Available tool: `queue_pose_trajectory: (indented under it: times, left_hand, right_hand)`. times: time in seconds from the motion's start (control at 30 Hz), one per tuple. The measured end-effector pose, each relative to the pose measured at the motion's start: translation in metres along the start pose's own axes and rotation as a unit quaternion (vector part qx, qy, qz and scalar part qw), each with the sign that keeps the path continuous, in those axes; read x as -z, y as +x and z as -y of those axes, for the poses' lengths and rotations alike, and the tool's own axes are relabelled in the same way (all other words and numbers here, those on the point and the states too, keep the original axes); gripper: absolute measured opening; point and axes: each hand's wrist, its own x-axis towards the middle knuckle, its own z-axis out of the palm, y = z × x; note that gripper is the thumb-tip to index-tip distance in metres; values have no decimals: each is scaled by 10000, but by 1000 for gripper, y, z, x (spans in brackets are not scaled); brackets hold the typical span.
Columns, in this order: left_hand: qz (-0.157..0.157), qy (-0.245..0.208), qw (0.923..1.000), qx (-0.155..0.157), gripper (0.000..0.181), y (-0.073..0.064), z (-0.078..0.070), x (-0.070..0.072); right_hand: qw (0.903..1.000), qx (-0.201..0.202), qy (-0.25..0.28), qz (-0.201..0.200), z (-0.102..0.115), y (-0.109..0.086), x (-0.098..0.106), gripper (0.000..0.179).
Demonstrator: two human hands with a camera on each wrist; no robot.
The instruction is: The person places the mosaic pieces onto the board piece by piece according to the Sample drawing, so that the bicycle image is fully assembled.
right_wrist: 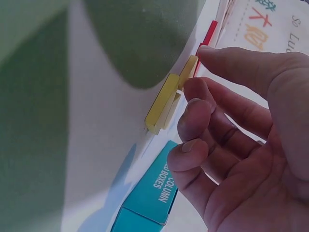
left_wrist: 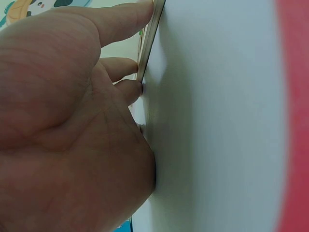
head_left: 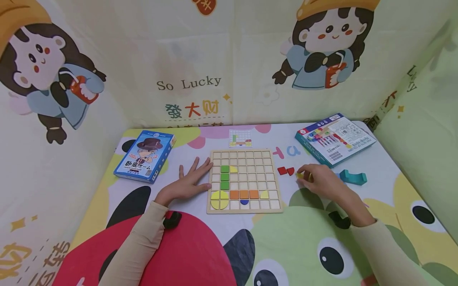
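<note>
A wooden grid board [head_left: 281, 211] lies flat, with green, yellow, orange and blue pieces in its cells. My left hand [head_left: 187, 183] rests at the board's left edge, fingers spread; in the left wrist view its thumb and fingertips touch the board's side [left_wrist: 153, 41]. Right of the board, my right hand [head_left: 317, 179] pinches a small flat yellow piece [right_wrist: 187, 72] between thumb and forefinger, low over the table. Another yellow piece [right_wrist: 163, 101] lies close under the curled fingers. A red square [head_left: 282, 171] and a red rounded piece [head_left: 290, 171] are just left of that hand.
A pattern card [head_left: 240, 138] lies behind the board. A blue game box [head_left: 144, 156] is at the left, a teal-edged box [head_left: 334, 139] at the back right. One teal curved block [head_left: 353, 177] sits beyond the right wrist. A printed cloth wall closes off the back.
</note>
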Motion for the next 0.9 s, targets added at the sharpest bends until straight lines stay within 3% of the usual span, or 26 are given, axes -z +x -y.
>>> queue_pose_trajectory:
  times: [0.9]
  left_hand:
    - [4, 2, 10000, -1, 83, 1, -1, 0]
  right_hand:
    - [9999, -125, -84, -20, -7, 2, -4, 31]
